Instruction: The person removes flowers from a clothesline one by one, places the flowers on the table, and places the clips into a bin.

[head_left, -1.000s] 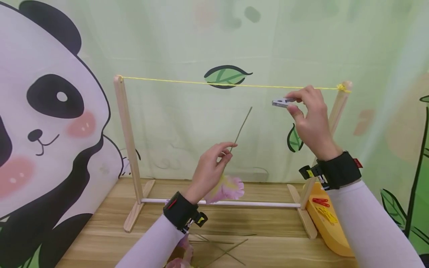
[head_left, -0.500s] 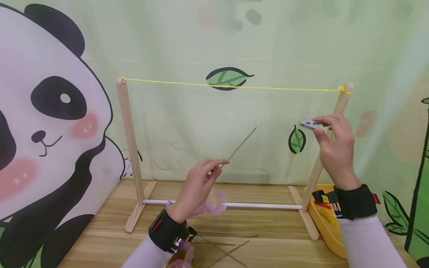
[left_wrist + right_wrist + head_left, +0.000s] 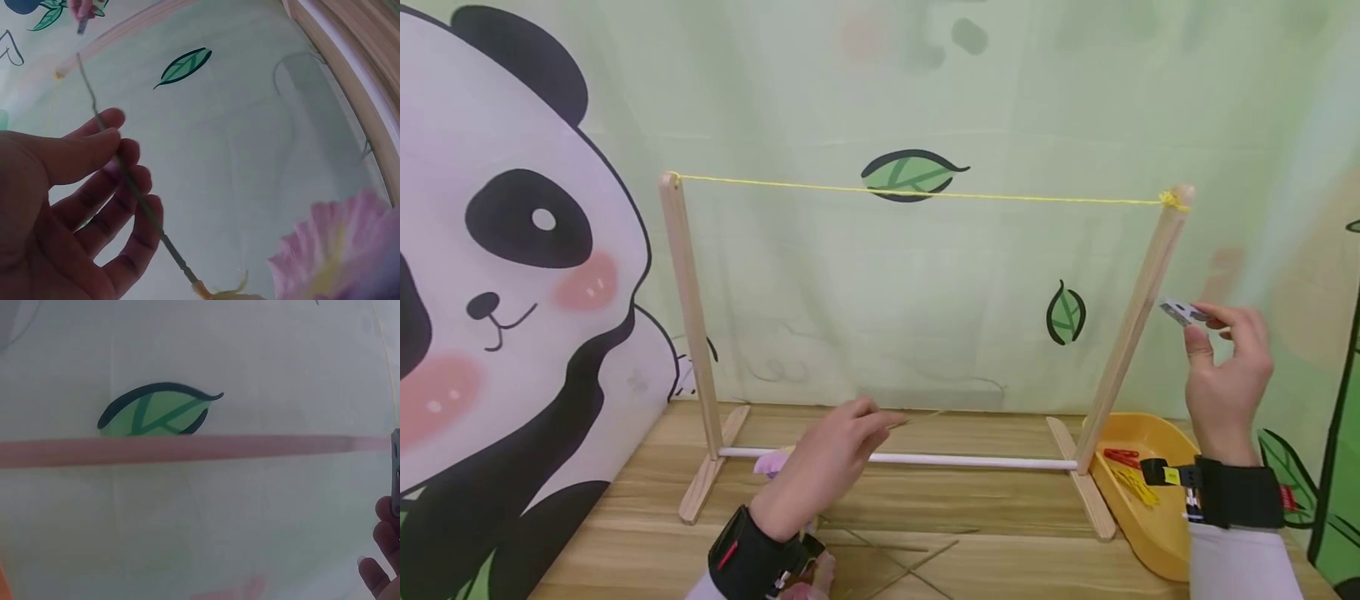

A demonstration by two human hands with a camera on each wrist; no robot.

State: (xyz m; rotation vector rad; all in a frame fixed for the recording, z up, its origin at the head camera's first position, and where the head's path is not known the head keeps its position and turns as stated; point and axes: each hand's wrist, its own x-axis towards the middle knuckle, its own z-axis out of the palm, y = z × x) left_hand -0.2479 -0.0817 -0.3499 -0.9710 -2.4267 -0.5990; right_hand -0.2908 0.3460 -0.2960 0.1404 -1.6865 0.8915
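My left hand point(image 3: 823, 462) is low over the table, in front of the rack's white crossbar point(image 3: 977, 460). Between thumb and fingers it pinches the thin green stem point(image 3: 150, 215) of an artificial flower point(image 3: 334, 247), pink-purple with a yellow centre. In the head view that hand mostly hides the flower, with some petals showing at its left. My right hand point(image 3: 1228, 383), raised to the right of the rack's right post point(image 3: 1135, 333), pinches a grey clothespin point(image 3: 1182, 313) by its tail end. The clothespin shows at the right edge of the right wrist view.
A yellow string point(image 3: 1000, 197) runs between the wooden posts' tops. Beside the right foot stands a yellow tray point(image 3: 1150, 542) with red clothespins point(image 3: 1122, 457) and yellow clothespins point(image 3: 1137, 487). Several thin stems point(image 3: 913, 569) and more pink petals point(image 3: 808, 590) lie on the table at the front.
My right hand has moved down and right from near the string, bringing the grey clothespin past the right post. My left hand has lowered leftward with the flower, its stem tipping toward level.
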